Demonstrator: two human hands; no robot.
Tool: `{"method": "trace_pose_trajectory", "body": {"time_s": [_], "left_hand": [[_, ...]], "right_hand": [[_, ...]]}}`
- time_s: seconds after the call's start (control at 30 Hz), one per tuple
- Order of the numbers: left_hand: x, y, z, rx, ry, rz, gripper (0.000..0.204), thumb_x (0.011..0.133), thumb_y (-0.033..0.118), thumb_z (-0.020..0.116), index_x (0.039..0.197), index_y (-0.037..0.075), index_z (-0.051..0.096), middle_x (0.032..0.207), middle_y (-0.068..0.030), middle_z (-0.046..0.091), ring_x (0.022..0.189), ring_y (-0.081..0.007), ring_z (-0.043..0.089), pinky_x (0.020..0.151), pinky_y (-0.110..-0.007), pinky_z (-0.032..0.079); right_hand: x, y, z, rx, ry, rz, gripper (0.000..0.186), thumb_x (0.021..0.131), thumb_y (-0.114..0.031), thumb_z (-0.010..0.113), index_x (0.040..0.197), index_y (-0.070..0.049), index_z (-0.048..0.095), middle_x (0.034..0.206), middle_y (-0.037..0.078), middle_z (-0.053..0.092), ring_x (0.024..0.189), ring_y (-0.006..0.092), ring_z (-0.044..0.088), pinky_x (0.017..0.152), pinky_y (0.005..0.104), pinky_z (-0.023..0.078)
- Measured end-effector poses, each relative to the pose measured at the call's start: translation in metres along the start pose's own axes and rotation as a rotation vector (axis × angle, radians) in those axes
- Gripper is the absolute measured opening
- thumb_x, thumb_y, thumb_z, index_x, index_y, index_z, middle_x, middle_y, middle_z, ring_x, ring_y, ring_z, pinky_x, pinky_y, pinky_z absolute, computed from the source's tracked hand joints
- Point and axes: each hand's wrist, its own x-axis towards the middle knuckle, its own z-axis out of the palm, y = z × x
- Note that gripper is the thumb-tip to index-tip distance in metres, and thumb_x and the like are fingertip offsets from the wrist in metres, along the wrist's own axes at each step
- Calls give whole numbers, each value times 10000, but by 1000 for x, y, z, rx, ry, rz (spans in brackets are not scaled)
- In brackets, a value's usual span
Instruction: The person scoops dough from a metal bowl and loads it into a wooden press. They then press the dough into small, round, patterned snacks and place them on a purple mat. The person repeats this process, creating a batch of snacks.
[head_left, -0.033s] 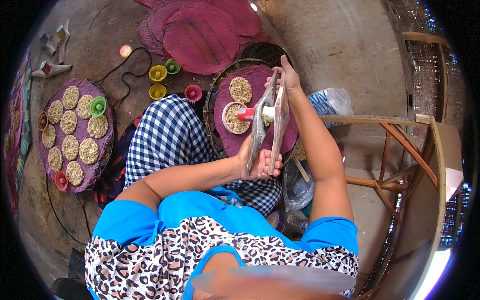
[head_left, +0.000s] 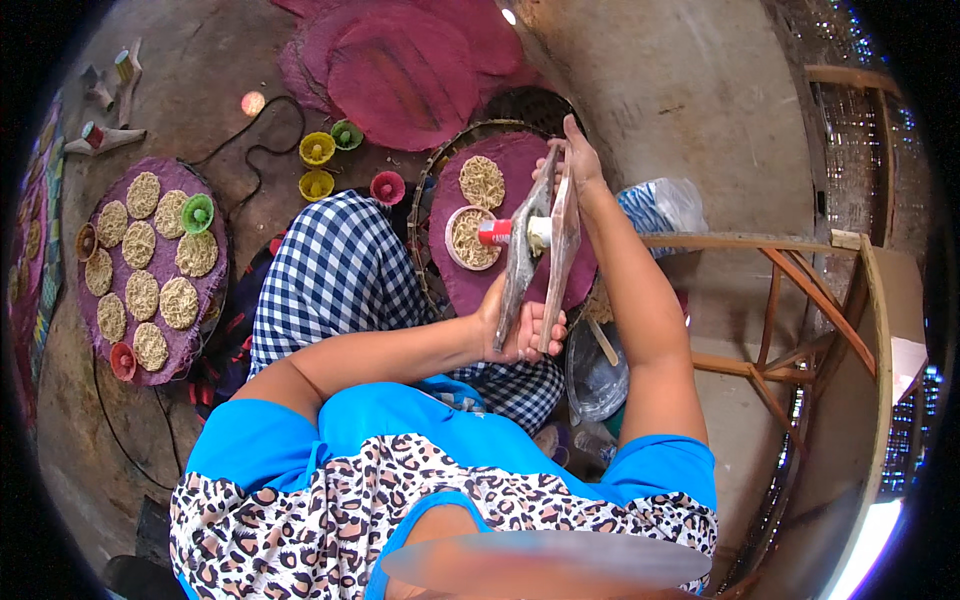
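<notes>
My left hand (head_left: 525,332) grips the lower ends of a two-bar wooden press (head_left: 517,275), and my right hand (head_left: 583,160) holds its upper ends. A red cylinder (head_left: 494,231) and a pale fitting (head_left: 537,235) sit at the press's middle. Below lies a round tray with a purple mat (head_left: 465,285), holding a noodle round (head_left: 481,180) and a white ring (head_left: 455,258) filled with noodle strands. The press partly hides the tray.
Another tray with several noodle rounds (head_left: 141,295) sits left. Colored plastic molds (head_left: 316,148), wooden tools (head_left: 115,142), a black cord and pink sheets (head_left: 400,75) lie on the floor. Right are a plastic bag (head_left: 665,205), a metal bowl (head_left: 595,380) and a wooden frame (head_left: 865,290).
Both hands and the press have shifted very slightly toward the lower edge of the view. The trays and other things look unchanged.
</notes>
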Motion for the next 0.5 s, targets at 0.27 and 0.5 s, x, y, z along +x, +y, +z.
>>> {"method": "trace_pose_trajectory", "body": {"time_s": [0.27, 0.5], "left_hand": [[-15, -37, 11, -46, -49, 31, 901, 662, 809, 268, 850, -20, 568, 758, -141, 580, 706, -274, 561, 602, -320, 396], [-13, -23, 26, -84, -398, -17, 665, 800, 633, 309, 861, 10, 531, 686, -128, 520, 628, -239, 466, 651, -335, 355]], "right_hand": [[-34, 5, -6, 120, -197, -96, 893, 655, -753, 464, 1191, -50, 341, 747, 178, 545, 603, 279, 598, 461, 359, 496], [-57, 88, -14, 753, -980, -44, 591, 837, -525, 432, 1238, -92, 420, 1101, 305, 495, 899, 369, 586, 673, 388, 549]]}}
